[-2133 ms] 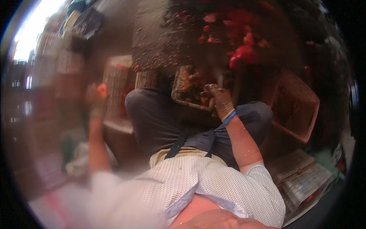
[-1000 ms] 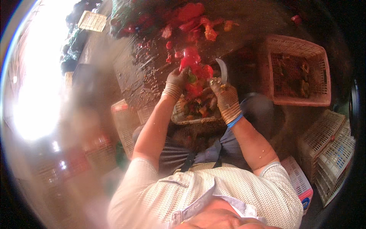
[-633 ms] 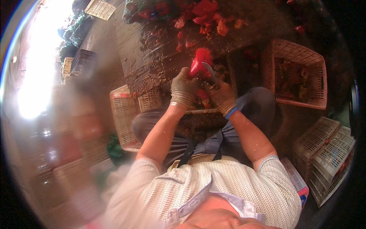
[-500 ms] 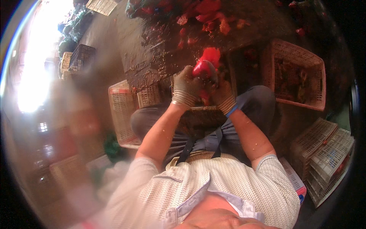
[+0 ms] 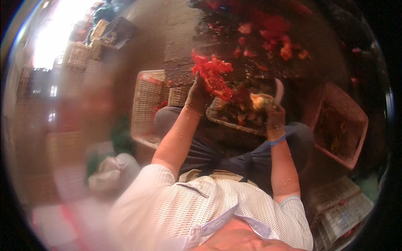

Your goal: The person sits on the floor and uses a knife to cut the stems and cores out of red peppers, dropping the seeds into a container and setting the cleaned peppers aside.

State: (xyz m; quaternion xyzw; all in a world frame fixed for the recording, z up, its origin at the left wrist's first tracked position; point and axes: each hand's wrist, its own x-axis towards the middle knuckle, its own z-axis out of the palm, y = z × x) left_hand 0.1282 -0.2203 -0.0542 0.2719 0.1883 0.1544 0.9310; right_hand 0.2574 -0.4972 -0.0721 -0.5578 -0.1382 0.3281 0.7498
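Observation:
My left hand [image 5: 196,97], in a dirty work glove, is closed around a red pepper [image 5: 213,77] that is split open, its seedy inside showing. My right hand [image 5: 275,119], gloved and with a blue band at the wrist, is closed on a knife, whose curved blade [image 5: 279,90] stands up above the fingers and is blurred. A pale yellow pepper core [image 5: 257,101] sits at the fingers of that hand; whether they pinch it cannot be made out. Between my knees, below both hands, stands a crate [image 5: 234,124] with dark pepper scraps in it.
Red pepper pieces [image 5: 272,33] and scattered seeds lie on the dark surface ahead. A pale crate [image 5: 137,106] with some red in it stands left of my knee, a reddish crate [image 5: 361,134] at the right. Stacked crates [image 5: 341,209] are at the lower right. The left side is hazy.
My hands were together on the pepper and have moved apart. The pepper is now split open in my left hand, and a core shows at my right hand. The view has shifted.

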